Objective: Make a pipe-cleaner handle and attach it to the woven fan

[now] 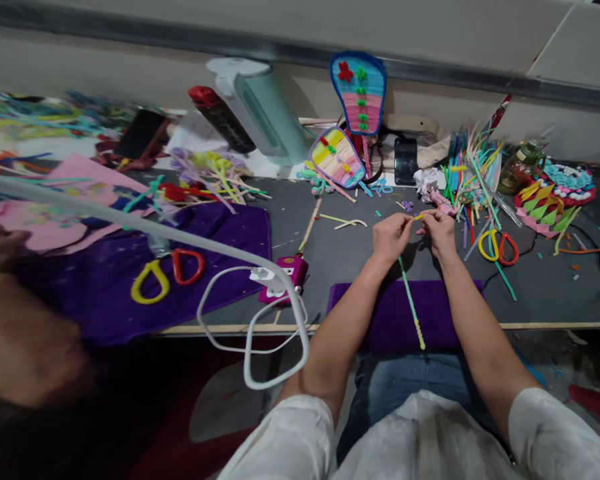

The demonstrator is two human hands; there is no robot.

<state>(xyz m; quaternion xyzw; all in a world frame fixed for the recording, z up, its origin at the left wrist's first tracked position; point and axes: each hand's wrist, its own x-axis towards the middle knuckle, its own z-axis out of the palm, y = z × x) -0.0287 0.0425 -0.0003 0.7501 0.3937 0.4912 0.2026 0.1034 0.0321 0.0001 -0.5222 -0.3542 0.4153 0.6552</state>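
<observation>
Above the table's front part, my left hand (393, 237) and my right hand (439, 231) are close together, fingertips pinched. A short yellow pipe cleaner (419, 217) shows between them, gripped from both sides. From below my left hand, a mint-green pipe cleaner (409, 293) with a yellowish end runs toward me over a folded purple cloth (380, 313); whether it joins the held piece, I cannot tell. Scissors with yellow and red handles (500, 247) lie right of my right hand. A few loose pipe cleaners (343, 220) rest to the left of my hands.
A co-worker's blurred hand (5, 250) is at the left. A white lamp-like frame (300, 320) crosses in front, near a magenta power strip (285, 277). Fuzzy paddle-shaped crafts (363, 93), a pale green jug (275, 113) and a pipe-cleaner bundle (475, 170) stand behind.
</observation>
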